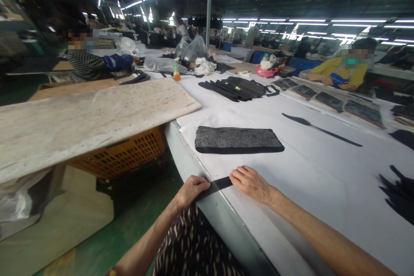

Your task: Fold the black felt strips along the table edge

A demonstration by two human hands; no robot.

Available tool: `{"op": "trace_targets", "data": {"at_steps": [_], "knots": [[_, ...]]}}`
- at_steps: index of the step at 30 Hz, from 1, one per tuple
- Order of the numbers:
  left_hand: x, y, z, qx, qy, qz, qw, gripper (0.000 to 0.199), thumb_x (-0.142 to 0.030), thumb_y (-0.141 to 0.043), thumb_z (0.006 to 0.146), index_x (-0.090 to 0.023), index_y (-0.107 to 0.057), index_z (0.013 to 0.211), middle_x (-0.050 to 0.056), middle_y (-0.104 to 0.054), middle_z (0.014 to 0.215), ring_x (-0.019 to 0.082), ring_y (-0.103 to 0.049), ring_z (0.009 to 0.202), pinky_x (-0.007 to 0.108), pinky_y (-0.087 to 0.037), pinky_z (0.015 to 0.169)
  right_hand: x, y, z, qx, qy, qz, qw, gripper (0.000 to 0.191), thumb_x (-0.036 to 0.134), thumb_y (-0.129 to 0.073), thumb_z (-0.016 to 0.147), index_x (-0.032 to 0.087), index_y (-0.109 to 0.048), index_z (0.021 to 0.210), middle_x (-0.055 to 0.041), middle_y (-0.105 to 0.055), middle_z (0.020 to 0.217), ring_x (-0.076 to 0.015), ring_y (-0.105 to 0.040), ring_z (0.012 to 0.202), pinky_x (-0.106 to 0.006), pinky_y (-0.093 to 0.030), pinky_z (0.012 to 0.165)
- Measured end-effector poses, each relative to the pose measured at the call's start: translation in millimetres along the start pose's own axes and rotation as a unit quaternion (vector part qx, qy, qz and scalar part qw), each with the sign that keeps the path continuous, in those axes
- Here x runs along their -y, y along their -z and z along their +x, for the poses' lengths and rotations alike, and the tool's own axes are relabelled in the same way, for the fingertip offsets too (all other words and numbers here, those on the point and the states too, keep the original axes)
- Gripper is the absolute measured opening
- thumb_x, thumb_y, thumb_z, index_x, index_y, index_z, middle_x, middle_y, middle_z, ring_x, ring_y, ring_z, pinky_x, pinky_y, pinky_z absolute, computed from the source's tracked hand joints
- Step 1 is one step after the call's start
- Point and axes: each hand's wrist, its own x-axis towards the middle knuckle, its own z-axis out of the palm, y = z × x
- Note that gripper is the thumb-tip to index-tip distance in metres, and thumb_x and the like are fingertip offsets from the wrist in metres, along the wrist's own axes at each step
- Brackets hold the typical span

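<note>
The left hand (193, 190) and right hand (250, 183) each pinch the black strip (220, 184) across the edge of the table (307, 181), where light, even tension should keep it flat.

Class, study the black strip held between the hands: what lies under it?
The white table and its edge pass under the black strip; the surface directly beneath it is covered.

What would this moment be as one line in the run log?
left hand: holding black strip | right hand: on same strip | black strip: across table edge | grey stack: on table, beyond strip
</note>
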Motion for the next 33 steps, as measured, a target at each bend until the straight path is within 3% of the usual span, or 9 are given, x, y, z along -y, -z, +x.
{"op": "trace_targets", "data": {"at_steps": [6,11,19,24,33], "knots": [[20.9,11.1,-2.1,-0.039,0.013,0.053,0.998,0.033,-0.046,-0.053,0.062,-0.015,-0.056,0.054,-0.004,-0.04,0.052,0.012,-0.034,0.056,0.026,-0.028,0.055,13.9,-4.8,24.1,-0.014,0.048,0.02,0.999,0.02,0.001,-0.045,0.086,0.013,-0.058,0.076,-0.0027,-0.05,0.075,-0.016,-0.042,0.068,-0.03,-0.033,0.06],[23.7,20.8,-12.5,-0.038,0.011,0.067,0.997,0.036,-0.049,-0.053,0.063,-0.016,-0.05,0.049,-0.005,-0.035,0.051,0.011,-0.031,0.055,0.027,-0.025,0.054,16.7,-1.7,28.6,-0.015,0.066,0.025,0.997,0.018,0.002,-0.046,0.087,0.013,-0.058,0.079,-0.0028,-0.051,0.076,-0.0154,-0.043,0.069,-0.03,-0.033,0.061],[18.3,18.4,-16.7,-0.039,-0.009,0.09,0.995,0.035,-0.047,-0.05,0.067,-0.017,-0.048,0.049,-0.005,-0.035,0.052,0.011,-0.032,0.056,0.027,-0.026,0.056,8.6,5.1,5.7,-0.003,0.004,0.041,0.999,0.025,-0.003,-0.04,0.088,0.012,-0.058,0.08,-0.0026,-0.053,0.075,-0.0148,-0.044,0.069,-0.028,-0.036,0.064],[24.4,23.1,-15.6,-0.031,-0.004,0.094,0.995,0.036,-0.048,-0.049,0.068,-0.016,-0.052,0.052,-0.004,-0.038,0.053,0.012,-0.035,0.057,0.027,-0.028,0.056,10.8,0.2,7.7,-0.004,-0.015,0.054,0.998,0.022,-0.002,-0.043,0.086,0.012,-0.058,0.079,-0.0025,-0.053,0.076,-0.0148,-0.044,0.07,-0.028,-0.036,0.064],[36.5,39.2,-26.7,-0.027,0.033,0.089,0.995,0.037,-0.051,-0.05,0.067,-0.017,-0.049,0.053,-0.003,-0.037,0.055,0.013,-0.035,0.058,0.027,-0.027,0.055,15.8,0.3,27.3,-0.002,0.073,0.026,0.997,0.02,0.0,-0.046,0.086,0.013,-0.056,0.075,-0.003,-0.051,0.077,-0.0147,-0.044,0.07,-0.029,-0.034,0.06]]}}
